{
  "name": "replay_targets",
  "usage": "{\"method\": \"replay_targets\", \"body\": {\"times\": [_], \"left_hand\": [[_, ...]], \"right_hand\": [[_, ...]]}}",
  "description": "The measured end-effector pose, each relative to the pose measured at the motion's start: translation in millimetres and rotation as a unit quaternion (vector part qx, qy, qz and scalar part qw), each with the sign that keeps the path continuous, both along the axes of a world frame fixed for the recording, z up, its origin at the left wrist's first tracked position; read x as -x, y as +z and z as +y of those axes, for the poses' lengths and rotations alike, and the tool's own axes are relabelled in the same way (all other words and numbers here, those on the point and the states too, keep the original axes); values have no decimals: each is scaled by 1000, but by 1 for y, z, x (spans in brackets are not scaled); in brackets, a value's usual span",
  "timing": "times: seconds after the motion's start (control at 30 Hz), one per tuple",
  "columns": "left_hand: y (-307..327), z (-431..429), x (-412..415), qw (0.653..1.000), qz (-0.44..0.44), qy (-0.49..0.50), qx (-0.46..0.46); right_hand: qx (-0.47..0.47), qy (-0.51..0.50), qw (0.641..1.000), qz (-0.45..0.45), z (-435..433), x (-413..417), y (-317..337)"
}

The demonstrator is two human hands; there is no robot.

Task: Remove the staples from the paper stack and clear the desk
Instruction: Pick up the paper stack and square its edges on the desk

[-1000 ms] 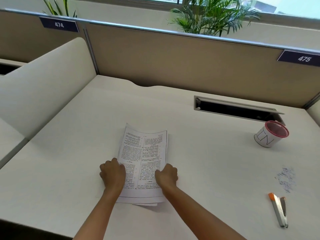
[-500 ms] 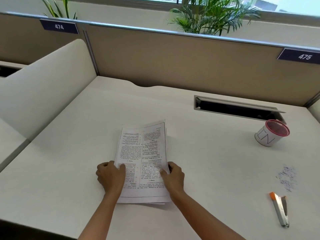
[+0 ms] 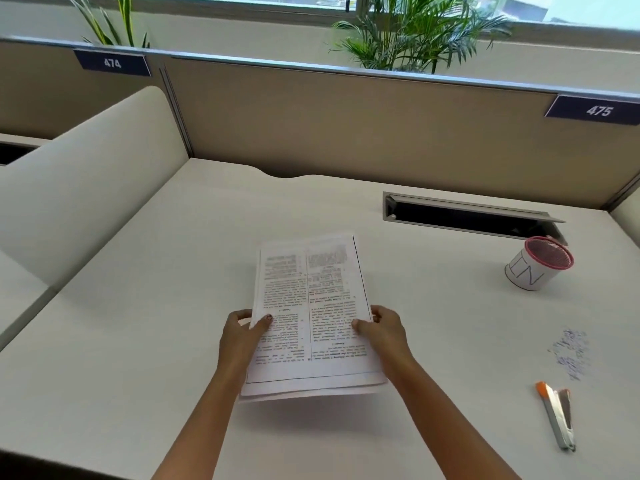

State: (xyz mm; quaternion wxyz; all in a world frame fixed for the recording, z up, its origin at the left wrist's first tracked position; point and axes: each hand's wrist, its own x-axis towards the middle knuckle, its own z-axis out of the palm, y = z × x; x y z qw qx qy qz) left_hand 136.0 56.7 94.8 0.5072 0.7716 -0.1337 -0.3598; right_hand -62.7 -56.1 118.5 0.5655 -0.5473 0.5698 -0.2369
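With both hands, left hand [image 3: 240,332] and right hand [image 3: 384,329], fingers clamped on its side edges, we hold the paper stack [image 3: 308,313] just above the worktop [image 3: 138,341]; clearing step, next set it aside, then pile of staples [image 3: 569,353].

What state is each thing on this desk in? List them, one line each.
paper stack: held at both side edges, near end lifted off the desk
left hand: grip shut on the stack's left edge
right hand: grip shut on the right edge
staple remover: lying flat, untouched
pulled staples: loose pile on the desk
cup: tilted
cable tray lid: open
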Motion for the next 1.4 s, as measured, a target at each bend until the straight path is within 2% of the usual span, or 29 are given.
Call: {"method": "replay_targets", "body": {"times": [0.13,0.23,0.33,0.43,0.57,0.63,0.87,1.1,1.27,1.4], "left_hand": [[-8,-4,4,999,17,-16,-45],[-11,-6,5,998,28,-61,-21],[-5,-10,9,998,4,-54,29],[12,-17,17,994,-63,-32,84],[41,-23,30,970,-175,-25,165],[52,-26,36,960,-186,-8,211],[61,-30,50,942,-158,18,297],[41,-29,55,945,-203,-15,256],[41,-27,63,937,-229,10,265],[39,-26,64,943,-179,25,281]], "right_hand": [[-37,21,998,49,-1,11,-10],[-19,11,999,44,4,15,-14],[60,-3,998,17,7,17,-11],[151,-24,988,-18,8,15,1],[262,-68,960,-70,9,11,17],[289,-90,948,-104,12,9,22],[276,-127,939,-162,14,12,11],[270,-110,945,-151,17,15,-5],[284,-123,939,-152,20,13,0],[296,-120,937,-142,22,17,-2]]}}
